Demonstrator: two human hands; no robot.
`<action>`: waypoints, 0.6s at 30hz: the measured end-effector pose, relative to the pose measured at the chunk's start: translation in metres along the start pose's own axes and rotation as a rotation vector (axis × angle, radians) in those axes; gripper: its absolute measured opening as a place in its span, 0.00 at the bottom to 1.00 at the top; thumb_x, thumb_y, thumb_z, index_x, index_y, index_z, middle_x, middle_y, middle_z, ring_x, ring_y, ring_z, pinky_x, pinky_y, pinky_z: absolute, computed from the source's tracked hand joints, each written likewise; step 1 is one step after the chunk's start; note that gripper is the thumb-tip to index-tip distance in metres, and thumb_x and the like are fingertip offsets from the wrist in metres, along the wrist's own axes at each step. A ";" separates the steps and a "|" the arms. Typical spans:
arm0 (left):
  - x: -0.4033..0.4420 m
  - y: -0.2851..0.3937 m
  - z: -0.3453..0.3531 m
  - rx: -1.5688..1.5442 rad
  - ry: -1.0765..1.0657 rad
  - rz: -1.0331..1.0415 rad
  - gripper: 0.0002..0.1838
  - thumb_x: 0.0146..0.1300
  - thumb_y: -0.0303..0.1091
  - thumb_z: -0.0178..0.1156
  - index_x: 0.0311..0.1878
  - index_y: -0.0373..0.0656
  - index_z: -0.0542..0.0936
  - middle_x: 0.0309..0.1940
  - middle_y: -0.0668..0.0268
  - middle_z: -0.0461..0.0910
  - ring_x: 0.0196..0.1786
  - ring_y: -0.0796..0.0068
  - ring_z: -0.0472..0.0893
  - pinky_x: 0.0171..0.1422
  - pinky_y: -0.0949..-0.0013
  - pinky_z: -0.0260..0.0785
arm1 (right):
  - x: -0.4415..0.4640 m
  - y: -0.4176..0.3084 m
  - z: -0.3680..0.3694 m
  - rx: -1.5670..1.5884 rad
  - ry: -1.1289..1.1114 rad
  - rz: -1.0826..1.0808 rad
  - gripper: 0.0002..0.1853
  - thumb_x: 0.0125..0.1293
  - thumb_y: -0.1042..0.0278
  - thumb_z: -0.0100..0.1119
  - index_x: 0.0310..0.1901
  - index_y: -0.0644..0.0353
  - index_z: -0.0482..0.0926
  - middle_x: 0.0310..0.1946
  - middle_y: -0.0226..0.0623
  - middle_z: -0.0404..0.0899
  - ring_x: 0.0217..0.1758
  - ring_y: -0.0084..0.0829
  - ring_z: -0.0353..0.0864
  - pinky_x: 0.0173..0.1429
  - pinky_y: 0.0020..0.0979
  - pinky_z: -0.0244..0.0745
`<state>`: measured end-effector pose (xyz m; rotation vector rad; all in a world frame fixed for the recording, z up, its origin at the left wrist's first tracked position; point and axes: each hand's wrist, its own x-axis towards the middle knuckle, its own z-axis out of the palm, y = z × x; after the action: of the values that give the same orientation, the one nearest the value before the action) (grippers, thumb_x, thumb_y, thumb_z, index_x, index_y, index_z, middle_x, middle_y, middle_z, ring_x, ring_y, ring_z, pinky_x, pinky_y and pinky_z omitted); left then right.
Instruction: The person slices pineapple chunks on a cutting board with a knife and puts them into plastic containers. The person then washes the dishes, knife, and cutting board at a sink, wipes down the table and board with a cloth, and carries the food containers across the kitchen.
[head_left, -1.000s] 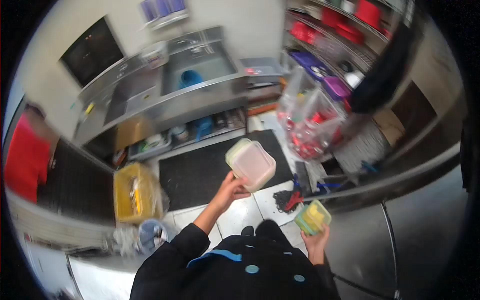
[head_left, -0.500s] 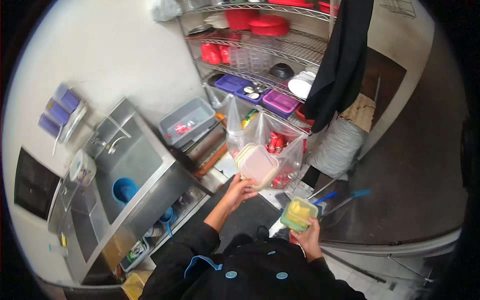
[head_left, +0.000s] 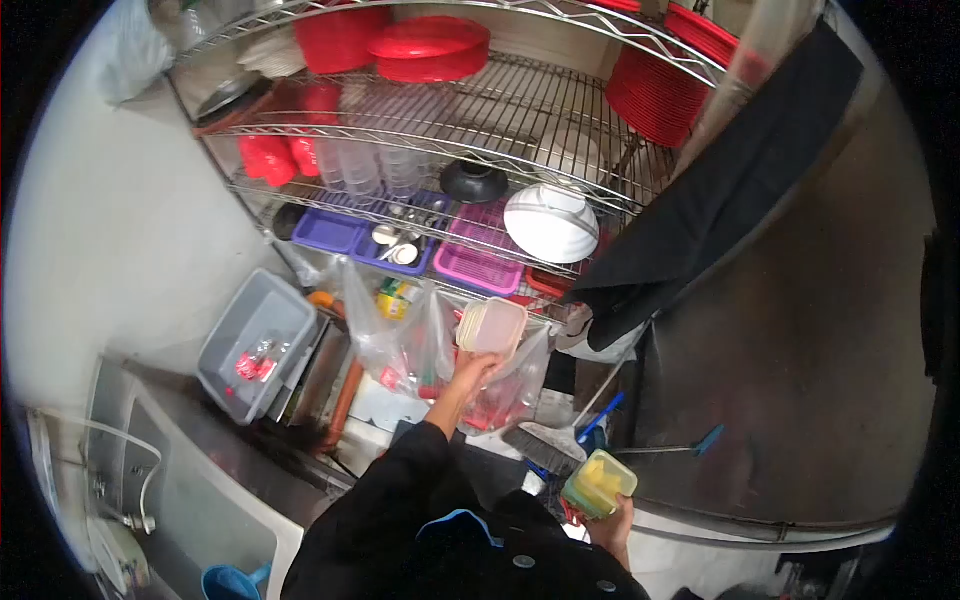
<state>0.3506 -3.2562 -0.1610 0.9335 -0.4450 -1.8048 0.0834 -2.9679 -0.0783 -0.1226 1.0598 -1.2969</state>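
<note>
My left hand [head_left: 472,377] reaches forward and grips a stack of pale square plastic lids [head_left: 495,328] by the near edge. The lids are in front of the wire shelf, above clear plastic bags [head_left: 380,325] that hang there with red items inside. Close to my body, my right hand [head_left: 614,527] is wrapped round a small see-through plastic container [head_left: 600,482] with something yellow and green in it. I cannot tell exactly what the contents are.
A wire shelf [head_left: 545,85] holds red tubs, clear cups, white bowls [head_left: 552,222], and purple and pink baskets [head_left: 478,265]. To the left are a grey bin [head_left: 210,350] and a steel sink [head_left: 215,490]. A black cloth [head_left: 730,190] hangs right; a broom [head_left: 545,447] stands below.
My view has turned toward the shelf, which now looks nearer. My left hand has carried the lids forward to the shelf's lower front. The container stays in my right hand near my body.
</note>
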 end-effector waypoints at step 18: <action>0.196 -0.105 0.040 -0.345 -0.327 -0.327 0.13 0.52 0.16 0.53 0.43 0.33 0.74 0.42 0.58 0.76 0.49 0.61 0.75 0.61 0.57 0.66 | -0.027 0.065 0.090 0.062 0.621 0.019 0.41 0.51 0.34 0.48 0.64 0.49 0.58 0.61 0.38 0.63 0.63 0.41 0.60 0.61 0.53 0.50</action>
<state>0.2187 -3.3938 -0.2826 0.4913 -0.1742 -2.2577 0.1944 -2.9665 -0.0530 0.3594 1.5344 -1.3836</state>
